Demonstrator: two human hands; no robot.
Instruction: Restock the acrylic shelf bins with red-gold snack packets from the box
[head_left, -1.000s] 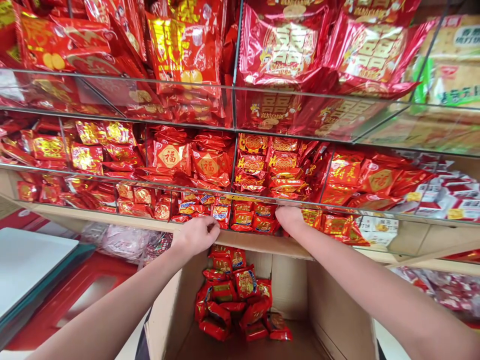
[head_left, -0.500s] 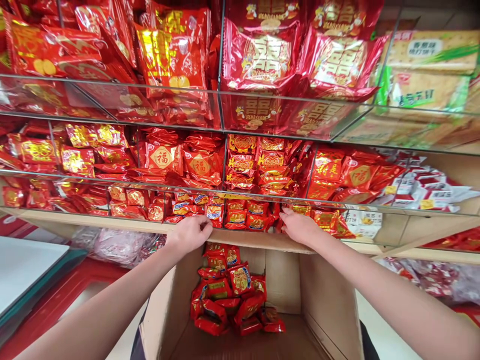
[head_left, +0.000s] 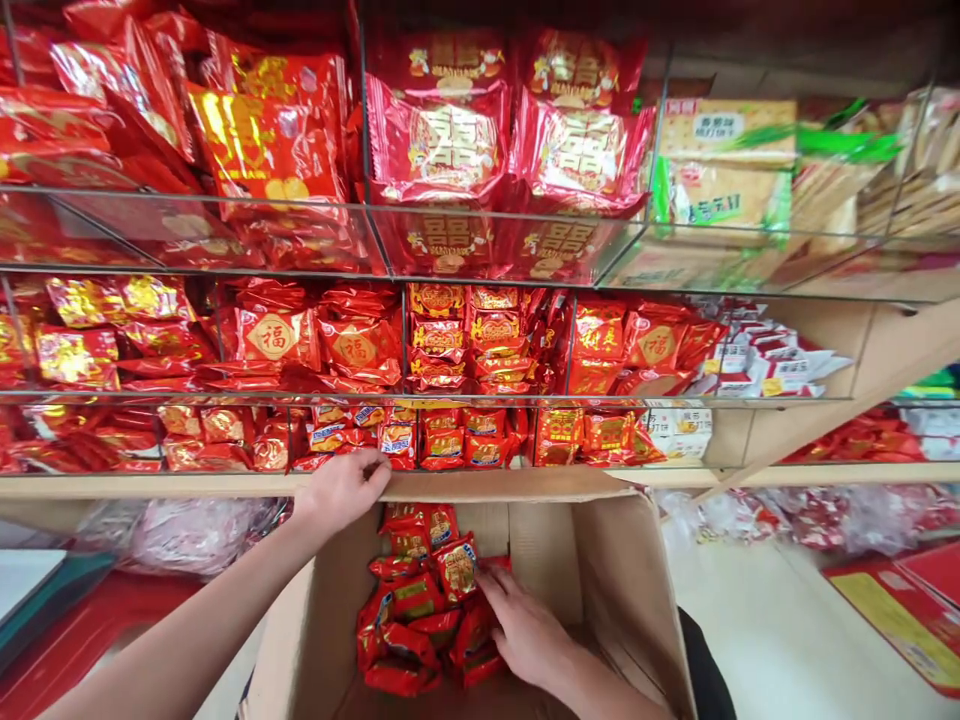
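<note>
An open cardboard box [head_left: 630, 590] stands against the shelf front, with several red snack packets [head_left: 405, 598] piled inside toward its left. My left hand [head_left: 346, 490] is closed at the box's far edge, its fingers curled over the cardboard flap [head_left: 495, 487]; the fingertips are partly hidden. Inside the box, my right hand [head_left: 529, 625] reaches down with fingers stretched out, touching the right side of the packet pile. Nothing is gripped in it that I can make out. Similar red packets [head_left: 487, 437] fill a low shelf compartment just beyond the flap.
Clear plastic panels [head_left: 495, 228] and dividers front the shelves. Large red packets [head_left: 457, 140] and green-edged cracker packs [head_left: 724, 150] sit higher up. Bagged goods [head_left: 202, 535] lie under the shelf. A red and yellow carton [head_left: 900, 620] is on the floor at right.
My right hand has left the shelf edge and moved down into the box onto the packets. My left hand stays at the flap. The view has shifted to the right.
</note>
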